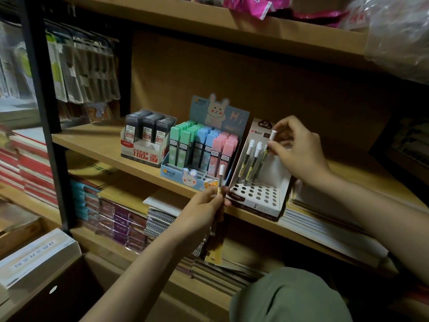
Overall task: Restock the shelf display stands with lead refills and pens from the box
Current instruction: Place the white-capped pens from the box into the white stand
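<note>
Crouching at a wooden shelf [97, 145], we pinch one white-capped pen [269, 145] with our right hand [294, 147] over the perforated pen stand [257, 196], while our left hand [204, 210] grips another pen [221, 177] just beside it.

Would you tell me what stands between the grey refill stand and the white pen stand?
In the head view, the bunny display stand of green, blue and pink refill cases stands between them.

Shelf [97, 140] (wooden) bears 3 stands [257, 196].
</note>
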### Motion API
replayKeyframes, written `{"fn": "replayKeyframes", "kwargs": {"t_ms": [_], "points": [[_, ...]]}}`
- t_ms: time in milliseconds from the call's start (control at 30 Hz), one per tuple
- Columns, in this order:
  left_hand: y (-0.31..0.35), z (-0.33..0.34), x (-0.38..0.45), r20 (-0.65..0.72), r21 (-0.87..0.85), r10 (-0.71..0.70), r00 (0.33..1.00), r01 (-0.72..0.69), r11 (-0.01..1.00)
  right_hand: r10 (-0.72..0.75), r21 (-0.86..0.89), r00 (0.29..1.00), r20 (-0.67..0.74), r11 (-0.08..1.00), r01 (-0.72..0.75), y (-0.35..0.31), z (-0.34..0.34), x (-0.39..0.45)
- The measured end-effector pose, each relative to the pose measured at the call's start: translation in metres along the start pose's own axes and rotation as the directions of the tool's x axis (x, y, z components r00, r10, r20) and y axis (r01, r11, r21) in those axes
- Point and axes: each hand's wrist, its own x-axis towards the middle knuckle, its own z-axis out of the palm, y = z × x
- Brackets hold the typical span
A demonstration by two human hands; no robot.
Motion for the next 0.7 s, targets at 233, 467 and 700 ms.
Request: {"fn": "replayKeyframes", "kwargs": {"t_ms": [233, 467, 700], "points": [[0.004, -0.003, 0.001, -0.066, -0.127, 0.003, 0.998, -0.011, 0.992, 0.054, 0.048, 0.999, 0.009, 0.997, -0.054, 0.002, 0.004, -0.002], [0.003, 0.003, -0.001, -0.065, -0.053, 0.023, 0.998, -0.026, 0.998, 0.153, 0.044, 0.988, -0.031, 0.987, -0.152, 0.002, 0.006, 0.003], [0.002, 0.0, -0.006, -0.017, -0.011, 0.08, 0.997, -0.08, 0.997, 0.141, -0.042, 0.989, 0.05, 0.989, -0.139, 0.002, 0.018, -0.002]]}}
